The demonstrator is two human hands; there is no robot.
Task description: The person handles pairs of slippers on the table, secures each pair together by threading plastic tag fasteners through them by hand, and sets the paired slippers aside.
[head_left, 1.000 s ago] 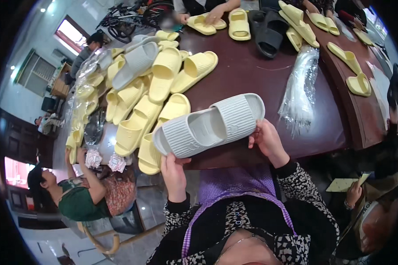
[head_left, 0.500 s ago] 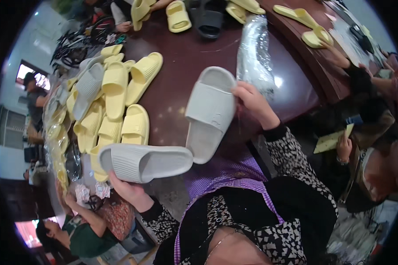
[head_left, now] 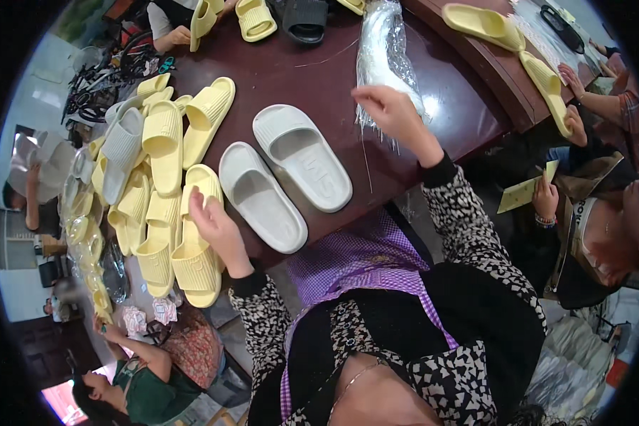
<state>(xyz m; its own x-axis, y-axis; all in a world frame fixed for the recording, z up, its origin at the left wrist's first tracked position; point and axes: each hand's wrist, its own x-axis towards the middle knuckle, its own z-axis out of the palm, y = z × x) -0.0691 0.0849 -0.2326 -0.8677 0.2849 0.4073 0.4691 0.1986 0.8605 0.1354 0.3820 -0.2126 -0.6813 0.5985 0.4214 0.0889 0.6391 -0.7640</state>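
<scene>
Two light grey slide sandals lie side by side on the dark red table, soles down. The left grey slide [head_left: 263, 199] is nearer me; the right grey slide [head_left: 307, 157] shows raised marks on its footbed. My left hand [head_left: 220, 231] is empty, fingers loosely apart, over the edge of a yellow slide [head_left: 197, 266] to the left of the pair. My right hand [head_left: 397, 121] is raised off the table with loosely bent fingers and nothing visible in it. It is in front of a bundle of clear, shiny plastic strands [head_left: 383, 53].
A heap of yellow slides [head_left: 162, 145] with a few grey ones covers the table's left side. A black slide [head_left: 305, 20] and a yellow slide [head_left: 255, 19] lie at the far edge. Co-workers around the table handle yellow slides; one at right holds a yellow sheet [head_left: 527, 190].
Both grey slides, held up before, are now down on the table and released. My left hand moved slightly up and right; my right hand moved up toward the plastic bundle.
</scene>
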